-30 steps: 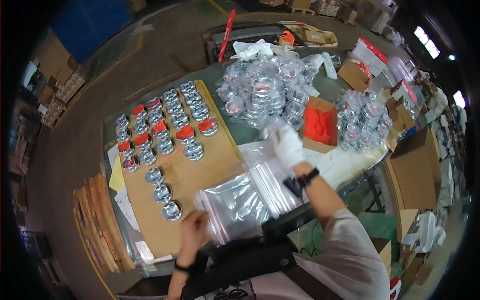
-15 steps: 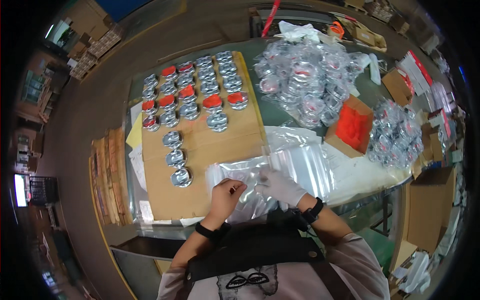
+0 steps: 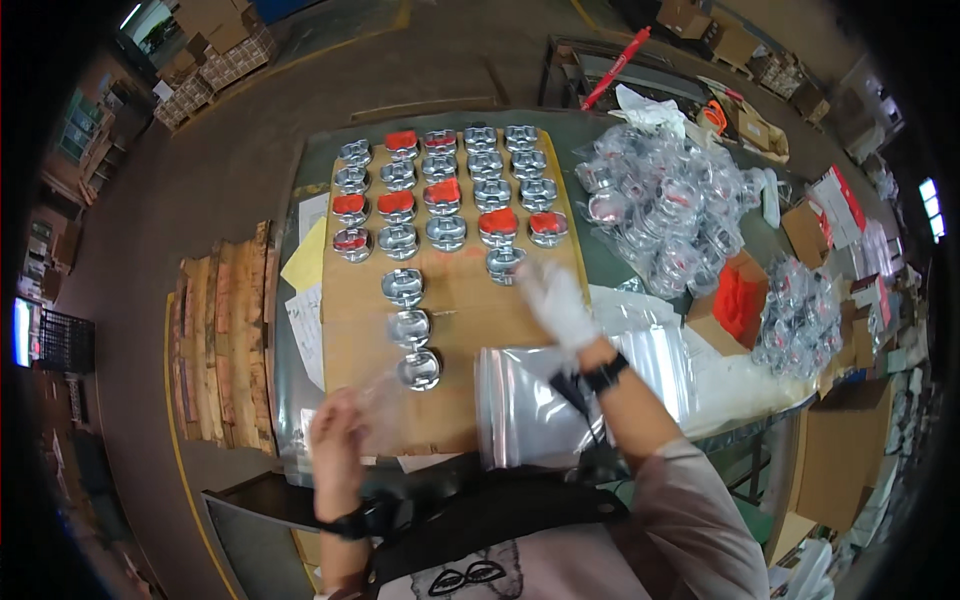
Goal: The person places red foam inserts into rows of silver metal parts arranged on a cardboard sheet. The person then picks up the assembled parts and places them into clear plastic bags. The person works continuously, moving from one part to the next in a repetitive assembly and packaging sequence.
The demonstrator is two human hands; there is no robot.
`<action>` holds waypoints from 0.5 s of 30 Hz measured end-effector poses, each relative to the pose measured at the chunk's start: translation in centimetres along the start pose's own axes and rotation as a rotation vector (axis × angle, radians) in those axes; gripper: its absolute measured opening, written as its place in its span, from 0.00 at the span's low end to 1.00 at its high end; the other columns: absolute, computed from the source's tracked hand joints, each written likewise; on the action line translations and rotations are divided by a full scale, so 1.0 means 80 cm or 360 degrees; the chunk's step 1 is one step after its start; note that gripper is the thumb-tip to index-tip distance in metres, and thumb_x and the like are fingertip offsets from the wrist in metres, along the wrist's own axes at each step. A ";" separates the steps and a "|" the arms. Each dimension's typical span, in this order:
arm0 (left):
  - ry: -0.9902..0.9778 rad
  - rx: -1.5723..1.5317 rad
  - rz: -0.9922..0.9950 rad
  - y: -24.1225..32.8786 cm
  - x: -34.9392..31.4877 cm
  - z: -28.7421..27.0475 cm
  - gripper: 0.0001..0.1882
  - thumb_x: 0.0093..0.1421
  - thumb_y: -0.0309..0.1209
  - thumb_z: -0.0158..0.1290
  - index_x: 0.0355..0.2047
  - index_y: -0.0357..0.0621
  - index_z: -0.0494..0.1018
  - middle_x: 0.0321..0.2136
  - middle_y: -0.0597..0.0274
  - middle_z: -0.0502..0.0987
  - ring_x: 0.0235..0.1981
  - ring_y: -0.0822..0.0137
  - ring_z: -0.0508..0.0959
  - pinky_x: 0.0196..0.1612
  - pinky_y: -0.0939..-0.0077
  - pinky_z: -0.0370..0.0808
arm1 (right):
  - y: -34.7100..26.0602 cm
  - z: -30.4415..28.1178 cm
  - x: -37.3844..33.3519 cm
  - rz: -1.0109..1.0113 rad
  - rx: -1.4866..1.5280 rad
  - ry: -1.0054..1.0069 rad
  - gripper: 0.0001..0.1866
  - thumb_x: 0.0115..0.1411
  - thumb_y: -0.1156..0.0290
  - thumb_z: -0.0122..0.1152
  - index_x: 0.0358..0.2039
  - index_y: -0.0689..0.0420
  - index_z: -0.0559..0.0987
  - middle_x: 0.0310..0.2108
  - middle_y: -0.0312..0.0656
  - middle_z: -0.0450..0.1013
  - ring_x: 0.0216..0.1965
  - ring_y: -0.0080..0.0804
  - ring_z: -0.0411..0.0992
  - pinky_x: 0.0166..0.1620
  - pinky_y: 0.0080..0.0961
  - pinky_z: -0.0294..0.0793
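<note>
My bare left hand [image 3: 338, 435] is closed on a clear plastic bag [image 3: 385, 395], which is smeared by motion near the cardboard's left front edge. My right hand [image 3: 558, 305], in a white glove, reaches over the cardboard sheet [image 3: 460, 400]. Its blurred fingertips are at the right side of a silver piston [image 3: 506, 265]; whether they grip it is unclear. Several more pistons [image 3: 397, 240] stand in rows beyond, some with red pieces [image 3: 442, 193] on top. A short column of three, with one piston [image 3: 418, 369] nearest me, stands between my hands. Below my right wrist lies a stack of clear bags [image 3: 530, 400].
A large heap of bagged pistons [image 3: 680, 200] covers the table's far right. Beside it stand an open carton with red pieces [image 3: 738, 300] and a smaller bagged heap [image 3: 800, 320]. Wooden slats [image 3: 222, 340] stand left of the table; a large carton [image 3: 845, 450] sits at the right.
My hands have parted from over the bags. The left has swung left with one clear bag; the right has moved forward to the piston. The whole view has shifted as well.
</note>
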State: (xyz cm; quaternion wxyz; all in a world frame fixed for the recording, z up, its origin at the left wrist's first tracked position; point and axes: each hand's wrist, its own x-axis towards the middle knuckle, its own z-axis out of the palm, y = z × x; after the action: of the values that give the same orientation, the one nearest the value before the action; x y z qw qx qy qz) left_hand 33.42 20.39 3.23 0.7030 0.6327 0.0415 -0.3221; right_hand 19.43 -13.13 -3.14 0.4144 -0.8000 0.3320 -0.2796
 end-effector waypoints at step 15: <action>-0.0457 0.1303 0.0797 -0.094 0.065 -0.042 0.11 0.64 0.33 0.51 0.37 0.38 0.76 0.30 0.46 0.77 0.29 0.55 0.77 0.34 0.67 0.74 | -0.092 0.001 -0.022 0.0078 -0.0338 -0.0358 0.14 0.59 0.61 0.59 0.35 0.61 0.78 0.36 0.55 0.75 0.38 0.53 0.75 0.42 0.44 0.74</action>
State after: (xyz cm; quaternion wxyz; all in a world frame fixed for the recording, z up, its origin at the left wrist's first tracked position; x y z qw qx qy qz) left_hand 34.91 21.42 -6.37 0.4514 0.7965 -0.3386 -0.2172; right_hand 20.61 -8.58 2.75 0.3687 -0.8572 0.3306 -0.1413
